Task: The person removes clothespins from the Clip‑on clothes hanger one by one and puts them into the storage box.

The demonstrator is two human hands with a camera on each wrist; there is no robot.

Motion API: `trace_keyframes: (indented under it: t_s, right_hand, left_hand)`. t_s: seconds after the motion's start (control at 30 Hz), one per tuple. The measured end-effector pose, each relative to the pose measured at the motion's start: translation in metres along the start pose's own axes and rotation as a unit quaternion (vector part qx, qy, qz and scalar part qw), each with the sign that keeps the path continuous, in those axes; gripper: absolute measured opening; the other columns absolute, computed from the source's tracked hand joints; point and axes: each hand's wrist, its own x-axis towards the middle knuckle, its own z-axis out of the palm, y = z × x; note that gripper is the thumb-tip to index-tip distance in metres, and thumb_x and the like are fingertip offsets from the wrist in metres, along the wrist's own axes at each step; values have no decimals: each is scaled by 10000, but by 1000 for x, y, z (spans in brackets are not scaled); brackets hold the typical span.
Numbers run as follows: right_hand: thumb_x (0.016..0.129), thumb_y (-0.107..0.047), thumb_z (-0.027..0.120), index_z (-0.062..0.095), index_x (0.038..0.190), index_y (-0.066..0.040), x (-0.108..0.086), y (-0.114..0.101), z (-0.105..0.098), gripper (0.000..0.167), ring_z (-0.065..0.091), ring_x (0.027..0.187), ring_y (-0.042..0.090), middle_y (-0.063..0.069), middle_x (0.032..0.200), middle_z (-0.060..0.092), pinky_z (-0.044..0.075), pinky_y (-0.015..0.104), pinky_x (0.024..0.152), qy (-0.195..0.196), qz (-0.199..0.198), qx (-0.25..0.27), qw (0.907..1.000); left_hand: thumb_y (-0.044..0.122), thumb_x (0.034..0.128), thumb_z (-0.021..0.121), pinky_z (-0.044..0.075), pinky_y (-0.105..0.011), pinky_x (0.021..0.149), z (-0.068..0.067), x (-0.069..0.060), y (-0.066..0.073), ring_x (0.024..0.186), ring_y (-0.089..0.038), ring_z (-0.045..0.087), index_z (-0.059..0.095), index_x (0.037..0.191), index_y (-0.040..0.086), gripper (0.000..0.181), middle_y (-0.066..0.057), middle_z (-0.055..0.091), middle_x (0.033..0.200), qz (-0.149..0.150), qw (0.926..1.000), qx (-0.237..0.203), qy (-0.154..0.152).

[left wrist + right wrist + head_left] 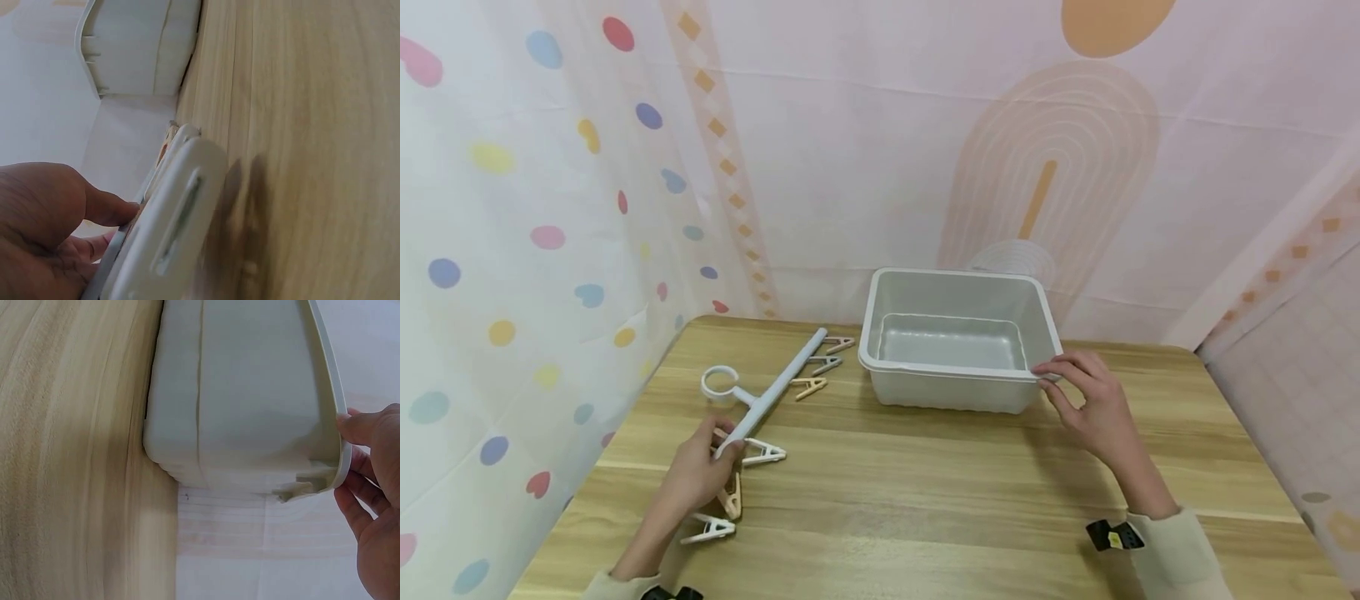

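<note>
A pale grey-blue clip hanger with a ring hook is at the left of the table, clips hanging along its bar. My left hand grips the near end of the bar. Around those fingers are a white clip, a tan clip and a second white clip. In the left wrist view, a white clip hides part of the grip. At the table's back stands a light grey plastic basin. My right hand pinches its near right rim corner between thumb and fingers.
The wood-grain table extends in front of the basin and to both sides. A patterned curtain hangs behind it and along the left edge. Three more clips, including a beige clip, hang from the bar's far half, left of the basin.
</note>
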Motion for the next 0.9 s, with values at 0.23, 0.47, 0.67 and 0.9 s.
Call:
trace_keyframes:
  t_s: [0.23, 0.47, 0.67, 0.9]
  right_hand:
    - [741, 127, 835, 781, 980, -100, -1, -1, 1, 334, 590, 953, 249, 57, 976, 708, 427, 212, 854, 133, -59, -20, 9999]
    - [748, 128, 829, 780, 986, -89, 0, -1, 1, 326, 585, 963, 251, 64, 979, 705, 427, 219, 861, 120, -4, -6, 9999]
    - [753, 126, 826, 780, 991, -89, 0, -2, 1, 324, 585, 970, 245, 63, 983, 703, 427, 211, 870, 126, 9, 17, 9999]
    - [758, 126, 824, 780, 998, -90, -1, -1, 1, 326, 582, 983, 246, 64, 992, 701, 424, 205, 887, 114, 47, 9, 9999]
  left_hand:
    - [93, 1032, 575, 508, -276, 546, -2, 2, -1, 656, -141, 597, 481, 1239, 20, 239, -165, 643, 972, 345, 9991, 44, 247]
    - [151, 1043, 570, 421, -283, 526, -5, 2, 4, 663, -137, 541, 489, 1248, 74, 233, -154, 684, 1035, 667, 9939, 709, 509]
    - [188, 1050, 572, 353, -294, 422, -9, -2, 13, 530, -128, 470, 510, 1245, 88, 228, -103, 681, 899, 935, 9804, 1458, 941]
    - [182, 999, 671, 261, -275, 392, -13, -8, 22, 450, -102, 355, 556, 1181, 70, 243, -12, 564, 647, 1469, 9489, 2220, 1697]
